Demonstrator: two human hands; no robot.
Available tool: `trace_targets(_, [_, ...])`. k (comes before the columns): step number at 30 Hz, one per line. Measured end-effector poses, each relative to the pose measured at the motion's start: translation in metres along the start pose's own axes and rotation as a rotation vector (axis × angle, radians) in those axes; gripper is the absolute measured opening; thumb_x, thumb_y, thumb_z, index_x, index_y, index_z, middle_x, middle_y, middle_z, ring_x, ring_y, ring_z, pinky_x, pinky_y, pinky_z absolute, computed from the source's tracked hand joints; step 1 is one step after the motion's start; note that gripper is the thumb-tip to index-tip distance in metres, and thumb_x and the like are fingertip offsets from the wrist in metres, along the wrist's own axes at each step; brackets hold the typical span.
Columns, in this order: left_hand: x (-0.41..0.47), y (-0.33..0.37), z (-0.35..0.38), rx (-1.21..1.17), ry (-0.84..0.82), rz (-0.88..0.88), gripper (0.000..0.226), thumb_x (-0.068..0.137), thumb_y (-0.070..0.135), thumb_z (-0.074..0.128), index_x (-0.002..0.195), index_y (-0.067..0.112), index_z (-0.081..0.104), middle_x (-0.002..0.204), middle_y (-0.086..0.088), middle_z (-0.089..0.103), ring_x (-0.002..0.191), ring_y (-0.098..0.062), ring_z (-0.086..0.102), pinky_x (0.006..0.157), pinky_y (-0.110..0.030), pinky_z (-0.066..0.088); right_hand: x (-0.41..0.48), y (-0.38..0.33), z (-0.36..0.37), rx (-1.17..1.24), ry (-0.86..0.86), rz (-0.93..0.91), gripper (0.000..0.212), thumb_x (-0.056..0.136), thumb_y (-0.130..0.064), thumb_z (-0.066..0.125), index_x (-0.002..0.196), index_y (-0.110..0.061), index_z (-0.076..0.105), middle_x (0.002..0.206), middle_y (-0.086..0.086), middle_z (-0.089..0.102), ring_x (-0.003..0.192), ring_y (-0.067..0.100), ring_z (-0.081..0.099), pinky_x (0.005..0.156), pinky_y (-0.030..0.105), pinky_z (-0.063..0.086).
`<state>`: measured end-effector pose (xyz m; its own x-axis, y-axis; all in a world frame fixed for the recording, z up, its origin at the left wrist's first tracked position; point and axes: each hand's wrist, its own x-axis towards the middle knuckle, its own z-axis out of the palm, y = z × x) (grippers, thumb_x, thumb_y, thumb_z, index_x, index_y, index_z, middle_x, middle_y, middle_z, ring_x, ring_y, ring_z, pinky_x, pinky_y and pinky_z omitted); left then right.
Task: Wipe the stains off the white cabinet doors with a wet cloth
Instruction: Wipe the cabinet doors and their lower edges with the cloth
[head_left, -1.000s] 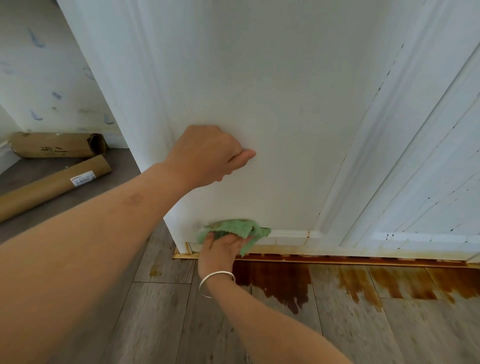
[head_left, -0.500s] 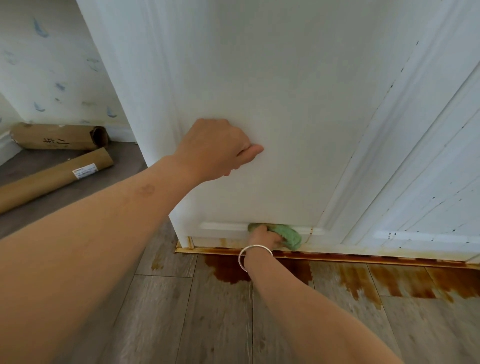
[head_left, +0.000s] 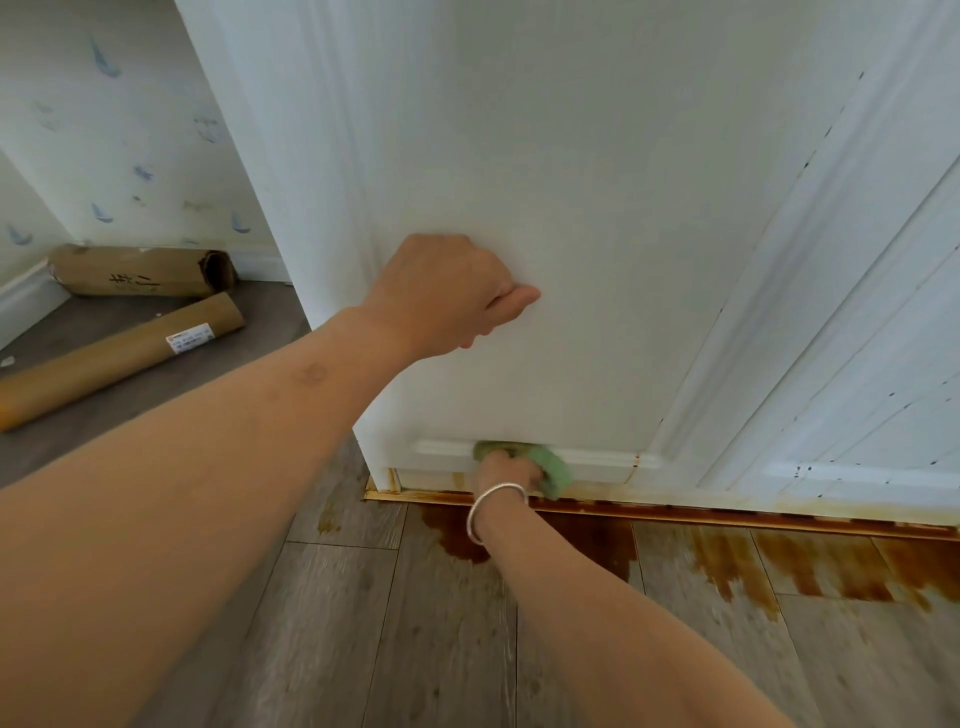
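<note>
My right hand (head_left: 506, 470) clamps the green cloth (head_left: 550, 470) against the cabinet door (head_left: 571, 208) moulding. My left hand (head_left: 447, 296), curled shut and empty, braces above. Brown stains (head_left: 631, 470) run rightward along the bottom edge, nearest my right hand.

White cabinet door (head_left: 597, 182), yellow-brown staining along its bottom edge. Green cloth (head_left: 550, 467). Grey wood-grain floor (head_left: 415, 623) with rust-brown blotches (head_left: 737, 566). Pale wallpaper (head_left: 130, 130) dotted with small blue sailboats. Brown cardboard tubes (head_left: 119, 358). Silver bracelet (head_left: 491, 506).

grey plank floor (head_left: 426, 649) carries two cardboard tubes (head_left: 119, 358) and brown stains (head_left: 737, 566).
</note>
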<state>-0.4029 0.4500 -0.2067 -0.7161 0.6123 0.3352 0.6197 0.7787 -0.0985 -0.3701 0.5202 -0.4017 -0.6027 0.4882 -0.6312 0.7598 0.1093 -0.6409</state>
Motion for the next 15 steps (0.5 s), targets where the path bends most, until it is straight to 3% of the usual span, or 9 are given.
trace_targets(3, [0.0, 0.0, 0.001, 0.017, 0.005, 0.0, 0.058, 0.1, 0.046, 0.031, 0.055, 0.018, 0.056, 0.051, 0.008, 0.061, 0.053, -0.008, 0.052, 0.053, -0.023, 0.033, 0.028, 0.016, -0.016, -0.26, 0.195, -0.047, 0.045, 0.1, 0.0, 0.026, 0.144, 0.01, 0.032, 0.146, 0.033, 0.034, 0.132, 0.053, 0.035, 0.106, 0.062, 0.031])
trace_targets(5, [0.0, 0.0, 0.001, 0.023, 0.009, 0.001, 0.058, 0.1, 0.046, 0.031, 0.055, 0.018, 0.056, 0.052, 0.007, 0.062, 0.053, -0.007, 0.051, 0.052, -0.019, 0.03, 0.032, 0.015, -0.025, -0.213, 0.318, -0.077, 0.046, 0.101, -0.002, 0.025, 0.145, 0.01, 0.028, 0.147, 0.039, 0.027, 0.134, 0.056, 0.027, 0.11, 0.064, 0.024])
trace_targets(7, [0.0, 0.0, 0.001, 0.013, 0.003, 0.003, 0.058, 0.1, 0.046, 0.031, 0.055, 0.019, 0.056, 0.053, 0.008, 0.063, 0.052, -0.006, 0.051, 0.052, -0.021, 0.031, 0.016, 0.01, -0.027, -0.119, 0.291, -0.078, 0.045, 0.102, -0.002, 0.023, 0.144, 0.013, 0.023, 0.149, 0.039, 0.02, 0.138, 0.055, 0.019, 0.114, 0.062, 0.017])
trace_targets(9, [0.002, 0.0, 0.001, 0.006, 0.004, 0.009, 0.058, 0.099, 0.046, 0.032, 0.053, 0.019, 0.054, 0.053, 0.008, 0.063, 0.052, -0.004, 0.05, 0.053, -0.022, 0.031, -0.007, 0.007, -0.02, 0.104, 0.195, -0.069, 0.046, 0.102, 0.003, 0.021, 0.144, 0.018, 0.009, 0.153, 0.037, 0.012, 0.141, 0.049, 0.01, 0.12, 0.036, 0.008])
trace_targets(10, [0.002, 0.0, 0.002, 0.007, 0.008, 0.01, 0.058, 0.099, 0.047, 0.032, 0.053, 0.02, 0.054, 0.052, 0.008, 0.063, 0.052, -0.004, 0.051, 0.053, -0.022, 0.032, -0.02, 0.007, -0.013, 0.181, 0.131, -0.026, 0.048, 0.102, 0.006, 0.022, 0.144, 0.018, 0.002, 0.154, 0.036, 0.007, 0.142, 0.046, 0.006, 0.114, 0.019, -0.006])
trace_targets(11, [0.002, -0.001, 0.002, 0.005, 0.012, 0.007, 0.058, 0.099, 0.047, 0.032, 0.053, 0.02, 0.054, 0.052, 0.008, 0.062, 0.053, -0.005, 0.053, 0.054, -0.023, 0.033, -0.027, 0.007, -0.006, 0.174, 0.089, -0.063, 0.051, 0.102, 0.006, 0.024, 0.144, 0.018, 0.0, 0.154, 0.037, 0.005, 0.141, 0.045, 0.004, 0.11, 0.02, -0.015])
trace_targets(13, [0.001, -0.001, 0.002, -0.002, 0.018, 0.0, 0.058, 0.099, 0.047, 0.033, 0.053, 0.019, 0.054, 0.051, 0.008, 0.062, 0.053, -0.005, 0.054, 0.056, -0.024, 0.035, -0.027, 0.0, 0.007, 0.177, 0.098, -0.041, 0.048, 0.102, 0.0, 0.028, 0.145, 0.016, 0.015, 0.151, 0.04, 0.012, 0.14, 0.052, 0.009, 0.119, 0.049, 0.005])
trace_targets(14, [0.001, -0.001, 0.003, -0.006, 0.025, -0.001, 0.058, 0.099, 0.047, 0.033, 0.053, 0.019, 0.055, 0.051, 0.008, 0.062, 0.054, -0.005, 0.055, 0.057, -0.025, 0.037, -0.019, -0.007, 0.015, 0.099, 0.126, -0.09, 0.048, 0.101, -0.004, 0.03, 0.145, 0.013, 0.022, 0.149, 0.041, 0.017, 0.139, 0.055, 0.013, 0.114, 0.064, 0.011])
trace_targets(15, [0.0, -0.002, 0.004, -0.012, 0.035, -0.001, 0.058, 0.099, 0.047, 0.034, 0.054, 0.019, 0.056, 0.051, 0.008, 0.062, 0.053, -0.005, 0.055, 0.058, -0.025, 0.038, -0.024, -0.011, 0.012, 0.078, 0.113, -0.093, 0.048, 0.1, -0.006, 0.031, 0.145, 0.011, 0.026, 0.149, 0.04, 0.019, 0.138, 0.056, 0.014, 0.11, 0.069, 0.013])
